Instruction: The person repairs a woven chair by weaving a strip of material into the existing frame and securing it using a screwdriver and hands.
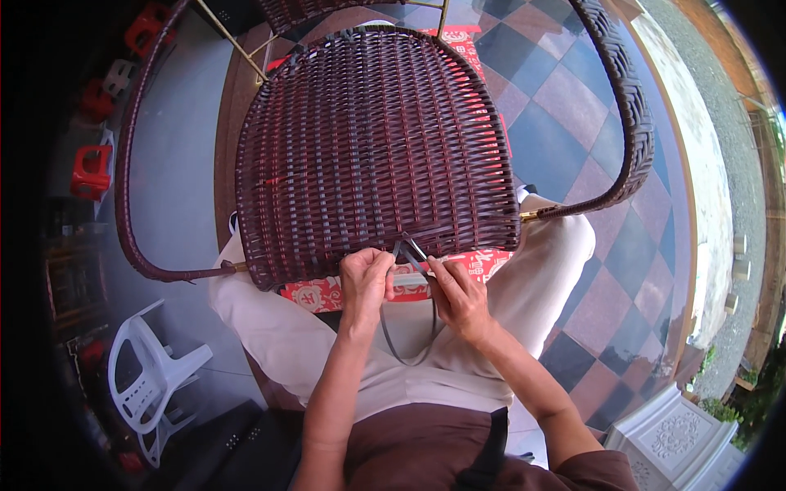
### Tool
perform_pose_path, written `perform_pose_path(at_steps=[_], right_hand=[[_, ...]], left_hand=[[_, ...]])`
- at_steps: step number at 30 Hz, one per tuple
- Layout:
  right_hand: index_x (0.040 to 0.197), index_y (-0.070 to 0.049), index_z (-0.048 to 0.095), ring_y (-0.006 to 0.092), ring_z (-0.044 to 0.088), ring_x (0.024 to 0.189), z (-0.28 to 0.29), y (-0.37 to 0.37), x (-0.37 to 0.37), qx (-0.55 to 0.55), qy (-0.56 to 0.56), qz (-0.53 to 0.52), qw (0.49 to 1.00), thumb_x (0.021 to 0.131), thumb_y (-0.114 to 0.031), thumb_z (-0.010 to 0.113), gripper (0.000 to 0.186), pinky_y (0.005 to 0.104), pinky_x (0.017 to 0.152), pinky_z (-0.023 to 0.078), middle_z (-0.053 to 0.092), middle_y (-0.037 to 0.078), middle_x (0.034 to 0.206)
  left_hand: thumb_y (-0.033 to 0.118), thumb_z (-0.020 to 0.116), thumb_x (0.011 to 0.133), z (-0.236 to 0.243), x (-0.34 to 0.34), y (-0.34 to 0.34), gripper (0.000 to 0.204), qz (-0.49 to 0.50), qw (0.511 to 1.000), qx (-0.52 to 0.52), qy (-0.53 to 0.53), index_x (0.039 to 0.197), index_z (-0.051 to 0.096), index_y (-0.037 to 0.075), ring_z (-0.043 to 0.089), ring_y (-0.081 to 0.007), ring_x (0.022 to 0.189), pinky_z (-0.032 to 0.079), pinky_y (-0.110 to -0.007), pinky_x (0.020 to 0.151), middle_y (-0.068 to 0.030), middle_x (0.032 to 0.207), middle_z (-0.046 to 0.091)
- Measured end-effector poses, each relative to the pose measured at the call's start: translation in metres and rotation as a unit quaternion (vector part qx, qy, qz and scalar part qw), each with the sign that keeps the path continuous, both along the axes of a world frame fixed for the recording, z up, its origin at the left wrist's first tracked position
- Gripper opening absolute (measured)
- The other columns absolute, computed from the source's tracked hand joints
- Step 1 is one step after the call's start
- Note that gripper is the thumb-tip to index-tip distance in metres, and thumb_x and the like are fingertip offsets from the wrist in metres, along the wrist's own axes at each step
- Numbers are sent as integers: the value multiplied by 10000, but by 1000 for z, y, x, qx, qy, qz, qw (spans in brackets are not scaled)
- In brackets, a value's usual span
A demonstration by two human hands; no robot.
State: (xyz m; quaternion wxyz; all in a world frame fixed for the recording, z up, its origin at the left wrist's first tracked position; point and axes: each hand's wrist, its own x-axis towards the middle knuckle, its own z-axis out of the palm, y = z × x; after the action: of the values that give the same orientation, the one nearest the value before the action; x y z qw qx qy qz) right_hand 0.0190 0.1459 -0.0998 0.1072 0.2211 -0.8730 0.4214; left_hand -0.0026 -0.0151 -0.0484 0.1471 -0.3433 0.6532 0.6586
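Note:
A dark red-brown woven wicker chair (372, 147) fills the middle of the view, its seat's near edge above my lap. My left hand (366, 282) is at that edge, thumb and fingers closed on a narrow grey-brown weaving strip (434, 323). The strip's slack hangs in a loop between my two hands. My right hand (460, 296), just to the right, grips a slim shiny tool (416, 245) whose tip meets the weave near the front edge. The fingers hide the tool's lower end, so its exact kind is unclear.
Wrapped armrests (630, 139) curve around both sides of the seat. Red patterned cloth (315, 295) shows beneath it, between my knees. A white plastic chair (151, 380) stands at the lower left, red stools (92, 172) farther off. Diamond-patterned tiles (565, 237) cover the floor at right.

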Motion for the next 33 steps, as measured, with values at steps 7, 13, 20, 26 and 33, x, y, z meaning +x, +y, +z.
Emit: perform_pose_path(at_steps=[7, 13, 20, 26, 33], right_hand=[[1147, -6, 571, 236, 599, 690, -3, 0, 2, 11, -17, -2, 1000, 711, 37, 666, 448, 327, 544, 489, 580, 107, 878], [1166, 3, 552, 208, 565, 584, -3, -1, -1, -9, 21, 2, 1000, 735, 22, 651, 443, 314, 461, 461, 556, 79, 826], [1167, 4, 552, 209, 571, 596, -2, 0, -1, -2, 17, 4, 1000, 727, 26, 650, 452, 312, 470, 467, 555, 82, 837], [1161, 3, 554, 210, 572, 595, -3, 0, -1, -4, 13, 4, 1000, 732, 20, 650, 440, 310, 475, 469, 554, 86, 841], [1153, -1, 559, 214, 574, 597, -3, -1, -1, -8, 8, 1, 1000, 730, 17, 653, 434, 312, 482, 471, 562, 90, 841]], left_hand=[[153, 537, 820, 1, 5, 3, 222, -6, 999, -31, 38, 622, 534, 52, 392, -35, 365, 276, -180, 337, 26, 469, 466], [128, 535, 853, -2, 5, 4, 194, -4, 997, -10, 74, 680, 548, 43, 434, -34, 403, 324, -170, 376, 19, 504, 499], [120, 550, 891, -10, 11, 6, 144, -17, 993, -17, 115, 806, 586, 9, 530, -61, 502, 420, -186, 468, -13, 604, 576], [98, 548, 897, -20, 18, 11, 105, 10, 990, -13, 140, 883, 582, -1, 553, -71, 533, 441, -193, 488, -23, 646, 600], [49, 538, 899, -23, 21, 12, 79, 26, 989, -13, 148, 903, 571, -22, 554, -71, 552, 447, -191, 493, -40, 668, 604]])
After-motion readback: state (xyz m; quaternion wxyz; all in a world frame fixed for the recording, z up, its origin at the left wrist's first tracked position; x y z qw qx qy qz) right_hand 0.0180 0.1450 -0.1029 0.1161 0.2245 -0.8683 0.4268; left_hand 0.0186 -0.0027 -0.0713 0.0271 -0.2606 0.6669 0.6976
